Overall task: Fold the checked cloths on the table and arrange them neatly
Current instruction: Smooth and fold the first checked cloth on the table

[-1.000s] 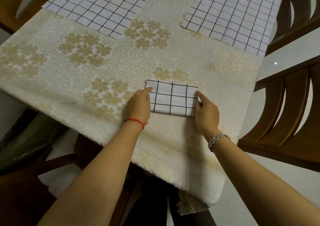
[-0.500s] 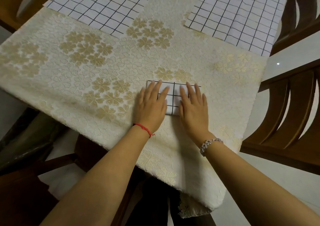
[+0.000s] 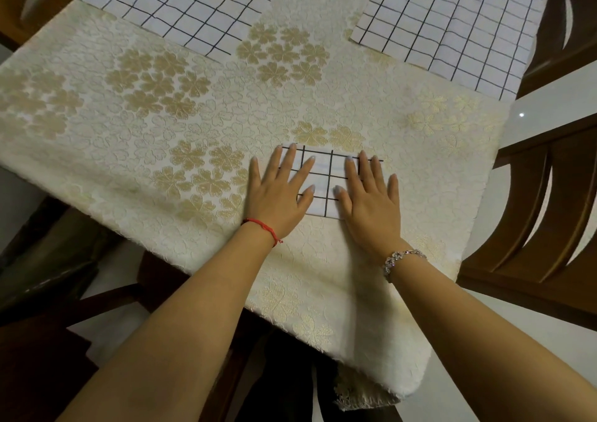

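The folded white cloth with black checks (image 3: 325,171), likely soft and light, is pressed under the flat, open fingers (image 3: 288,160) of the left hand (image 3: 275,199) and right hand (image 3: 371,205), and is best taken by the edges beside them.

The table (image 3: 135,176) wears a cream tablecloth (image 3: 371,334) with gold flower clusters, and its fringed corner hangs over the near edge. Dark wooden chairs with curved slats stand at the right (image 3: 536,228) and far right (image 3: 575,34); another (mostly in shadow) sits lower left (image 3: 48,292). The pale glossy floor (image 3: 555,98) reflects one small light spot (image 3: 521,115).
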Demonstrator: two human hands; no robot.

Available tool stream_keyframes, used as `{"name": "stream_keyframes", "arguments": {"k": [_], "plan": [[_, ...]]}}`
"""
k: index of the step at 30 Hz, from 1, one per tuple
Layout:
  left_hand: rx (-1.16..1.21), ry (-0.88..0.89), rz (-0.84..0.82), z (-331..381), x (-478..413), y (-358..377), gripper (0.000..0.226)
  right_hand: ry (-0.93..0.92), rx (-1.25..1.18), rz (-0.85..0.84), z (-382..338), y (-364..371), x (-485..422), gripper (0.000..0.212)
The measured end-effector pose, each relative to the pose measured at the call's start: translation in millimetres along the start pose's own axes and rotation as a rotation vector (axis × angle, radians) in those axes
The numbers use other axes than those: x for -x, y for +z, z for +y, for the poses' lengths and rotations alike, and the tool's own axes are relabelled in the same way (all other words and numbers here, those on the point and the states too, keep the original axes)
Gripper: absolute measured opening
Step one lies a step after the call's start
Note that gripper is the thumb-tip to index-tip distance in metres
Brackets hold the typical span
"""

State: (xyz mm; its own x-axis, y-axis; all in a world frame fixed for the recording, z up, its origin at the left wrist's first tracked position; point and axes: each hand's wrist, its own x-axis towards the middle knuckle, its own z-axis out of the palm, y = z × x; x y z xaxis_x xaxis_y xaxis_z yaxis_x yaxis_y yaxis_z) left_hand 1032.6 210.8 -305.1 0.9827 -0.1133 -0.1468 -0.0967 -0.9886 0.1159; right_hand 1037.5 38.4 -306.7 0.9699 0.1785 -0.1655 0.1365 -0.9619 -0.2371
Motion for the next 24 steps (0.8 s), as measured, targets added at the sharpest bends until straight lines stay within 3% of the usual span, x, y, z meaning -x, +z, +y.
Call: {"name": "stream_keyframes", "arguments": {"k": [10, 15, 19, 24], "plan": [[0.012, -0.074, -0.017, -12, 1, 1, 0.056, 0.053, 0.035, -0.018, 23, -6, 1, 0.07], [-0.036, -0.066, -0.015, -14, 1, 1, 0.07, 0.049, 0.04, -0.031, 24, -7, 0, 0.071], [-0.01, -0.087, -0.031, -12, 1, -2, 0.062, 0.048, 0.041, -0.049, 23, -10, 0, 0.067], [0.282, -0.189, 0.056, -14, 5, -9, 0.057, 0.033, -0.084, 0.021, 23, -20, 5, 0.061]]}}
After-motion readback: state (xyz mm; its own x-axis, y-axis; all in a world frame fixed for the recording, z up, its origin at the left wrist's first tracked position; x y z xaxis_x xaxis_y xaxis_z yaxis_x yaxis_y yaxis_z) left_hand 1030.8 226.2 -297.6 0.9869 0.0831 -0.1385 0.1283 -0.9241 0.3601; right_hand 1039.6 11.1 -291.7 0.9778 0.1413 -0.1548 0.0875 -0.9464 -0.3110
